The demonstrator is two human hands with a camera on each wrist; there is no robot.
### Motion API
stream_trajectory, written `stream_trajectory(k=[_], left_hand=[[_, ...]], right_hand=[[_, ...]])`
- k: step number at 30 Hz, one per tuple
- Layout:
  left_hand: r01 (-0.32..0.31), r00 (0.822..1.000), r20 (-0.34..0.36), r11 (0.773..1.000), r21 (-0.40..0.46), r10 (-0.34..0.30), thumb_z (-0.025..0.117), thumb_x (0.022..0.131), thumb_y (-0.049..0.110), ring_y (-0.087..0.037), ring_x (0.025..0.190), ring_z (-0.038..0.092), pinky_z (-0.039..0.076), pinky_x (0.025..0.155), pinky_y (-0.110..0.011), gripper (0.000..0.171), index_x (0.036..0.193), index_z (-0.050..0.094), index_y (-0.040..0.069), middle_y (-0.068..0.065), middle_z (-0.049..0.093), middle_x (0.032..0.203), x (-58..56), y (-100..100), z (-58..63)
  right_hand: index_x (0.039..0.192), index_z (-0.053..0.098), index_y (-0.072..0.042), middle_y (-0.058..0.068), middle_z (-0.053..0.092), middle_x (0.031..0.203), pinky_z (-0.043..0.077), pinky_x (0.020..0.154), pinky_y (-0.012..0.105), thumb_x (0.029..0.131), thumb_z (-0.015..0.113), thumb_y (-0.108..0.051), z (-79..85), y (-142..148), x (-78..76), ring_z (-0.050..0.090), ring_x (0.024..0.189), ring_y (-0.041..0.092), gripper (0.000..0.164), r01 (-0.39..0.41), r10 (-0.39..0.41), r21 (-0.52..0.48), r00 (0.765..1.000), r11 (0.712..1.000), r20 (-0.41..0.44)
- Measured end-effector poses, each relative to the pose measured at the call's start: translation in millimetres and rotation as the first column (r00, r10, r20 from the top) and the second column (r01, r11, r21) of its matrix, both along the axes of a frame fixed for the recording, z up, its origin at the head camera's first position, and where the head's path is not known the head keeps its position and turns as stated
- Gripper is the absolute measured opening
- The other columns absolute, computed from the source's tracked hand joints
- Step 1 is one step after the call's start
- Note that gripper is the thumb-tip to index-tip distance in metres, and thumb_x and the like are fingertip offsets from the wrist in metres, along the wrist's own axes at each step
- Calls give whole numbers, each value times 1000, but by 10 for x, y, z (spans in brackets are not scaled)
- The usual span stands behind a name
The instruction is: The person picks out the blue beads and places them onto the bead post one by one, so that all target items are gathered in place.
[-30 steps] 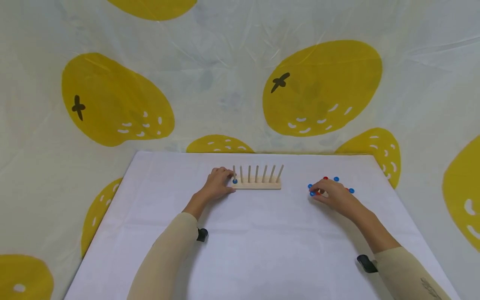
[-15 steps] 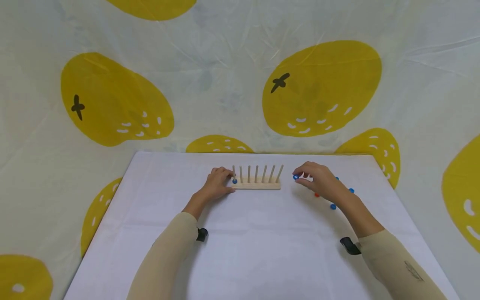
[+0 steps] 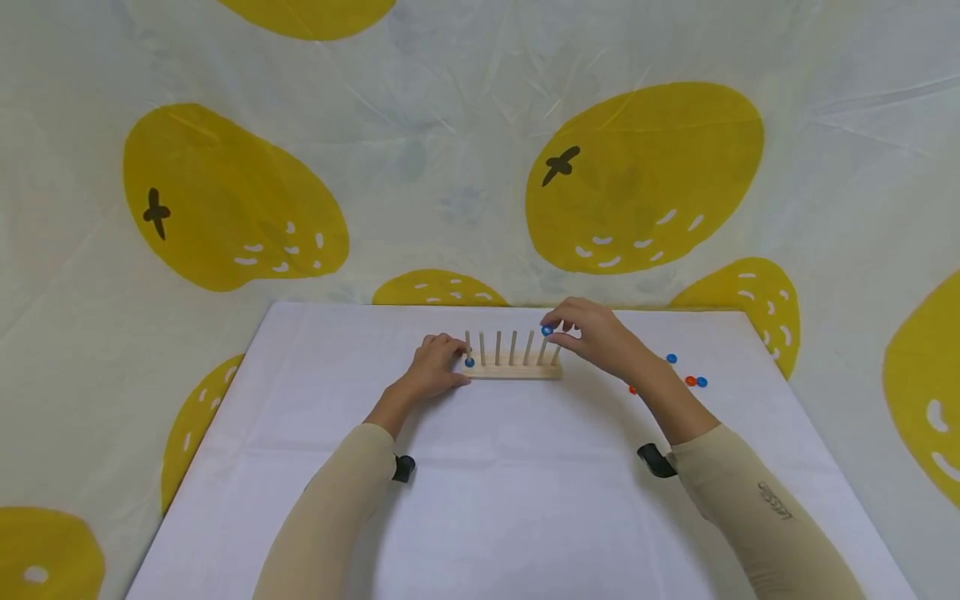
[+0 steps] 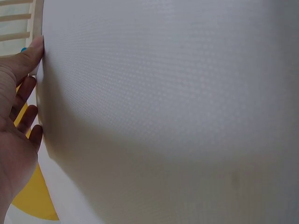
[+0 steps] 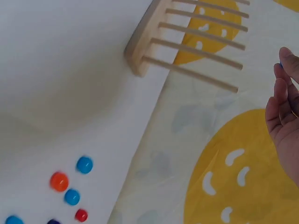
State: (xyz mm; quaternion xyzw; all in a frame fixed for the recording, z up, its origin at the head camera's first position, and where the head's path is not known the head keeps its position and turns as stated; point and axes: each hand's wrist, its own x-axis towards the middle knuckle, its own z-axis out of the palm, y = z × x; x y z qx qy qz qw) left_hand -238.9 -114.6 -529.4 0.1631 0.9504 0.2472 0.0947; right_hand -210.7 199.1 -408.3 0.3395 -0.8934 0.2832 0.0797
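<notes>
A wooden peg rack (image 3: pixel 517 372) with a row of upright pegs stands toward the back of the table. At the foot of its leftmost peg sits a blue bead (image 3: pixel 469 362). My left hand (image 3: pixel 432 367) holds the rack's left end, thumb at the front and fingers behind. Between thumb and fingertips, my right hand (image 3: pixel 600 337) pinches another blue bead (image 3: pixel 547 331), up near the tops of the rightmost pegs. Only a sliver of that bead shows in the right wrist view, where the right hand (image 5: pixel 287 112) is beyond the peg tips.
Loose beads lie on the white table (image 3: pixel 480 500) to the right: a blue bead (image 3: pixel 671 358), an orange bead (image 3: pixel 691 381) touching a blue bead (image 3: pixel 702 382), and a red bead (image 5: pixel 81 214) among several. A fruit-patterned cloth (image 3: pixel 450 167) hangs behind.
From among the loose beads, my right hand has lifted a blue bead and carried it left to the rack's right-hand pegs. My left hand has stayed at the rack.
</notes>
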Motion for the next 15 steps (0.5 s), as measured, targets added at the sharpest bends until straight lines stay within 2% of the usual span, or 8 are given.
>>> stream_trajectory(k=[7, 15], left_hand=[[-7, 1000, 11, 1000, -3, 7, 87, 85, 29, -31, 136, 44, 36, 117, -48, 58, 135, 64, 11, -7, 60, 133, 4, 5, 12], [-11, 1000, 19, 1000, -16, 11, 86, 86, 31, -29, 133, 44, 36, 117, -47, 58, 136, 64, 13, -6, 59, 132, -12, 4, 0]], right_hand=[[111, 74, -6, 6, 73, 106, 59, 84, 46, 90, 80, -9, 36, -335, -98, 66, 94, 24, 22, -53, 53, -15, 998, 998, 34], [109, 74, -6, 5, 74, 103, 59, 85, 43, 90, 79, -9, -48, -631, -224, 68, 93, 22, 20, -82, 82, -7, 994, 997, 70]])
